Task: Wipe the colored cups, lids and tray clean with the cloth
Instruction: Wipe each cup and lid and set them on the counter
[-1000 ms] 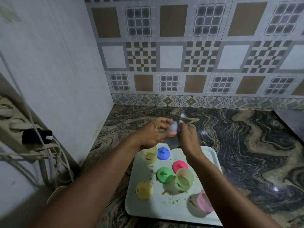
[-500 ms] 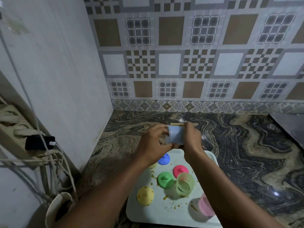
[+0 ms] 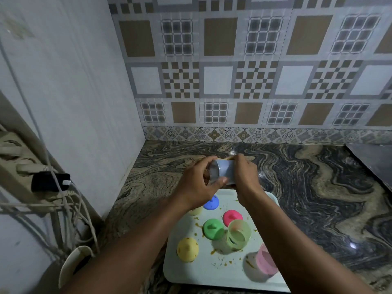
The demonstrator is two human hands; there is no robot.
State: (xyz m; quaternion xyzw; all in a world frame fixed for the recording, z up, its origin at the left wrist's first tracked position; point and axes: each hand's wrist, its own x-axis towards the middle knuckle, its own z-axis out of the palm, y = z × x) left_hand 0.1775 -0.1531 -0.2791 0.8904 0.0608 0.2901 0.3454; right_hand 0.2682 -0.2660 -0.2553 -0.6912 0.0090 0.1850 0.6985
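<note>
Item held: pale blue translucent plastic cup (image 3: 226, 171), on its side in the air over the far edge of the white rectangular plastic tray (image 3: 197, 274), with its open mouth turned left.

Left hand (image 3: 197, 185): fingers curled over the mouth end of the cup, thumb beneath the rim.

Right hand (image 3: 246, 175): fingers wrapped round the base end.

A yellowish sliver shows above the cup between the hands; whether it is the cloth cannot be told.

Contents of tray:
- blue round plastic lid (image 3: 211, 203), far left part, just below the left hand.
- pale yellow plastic cup (image 3: 196, 211), far left edge, mostly hidden by the left wrist.
- pink round plastic lid (image 3: 232, 216), far centre, near the right forearm.
- green round plastic lid (image 3: 213, 229), centre.
- light green translucent plastic cup (image 3: 238, 234), just right of the green lid and just near of the pink one.
- yellow round plastic lid (image 3: 187, 249), near left part, apart from the others.
- pink translucent plastic cup (image 3: 265, 262), near right corner.
- orange-brown smears and crumbs (image 3: 220, 263), scattered over the tray centre and near part.

Under the tray: swirled brown-and-black marble tabletop (image 3: 318, 187).

Left of the tray: beige power strip (image 3: 19, 164) on the wall, carrying a black plug (image 3: 49, 181) and hanging white cables (image 3: 70, 209).

Behind the tray: brown and grey patterned wall tiles (image 3: 254, 71).
</note>
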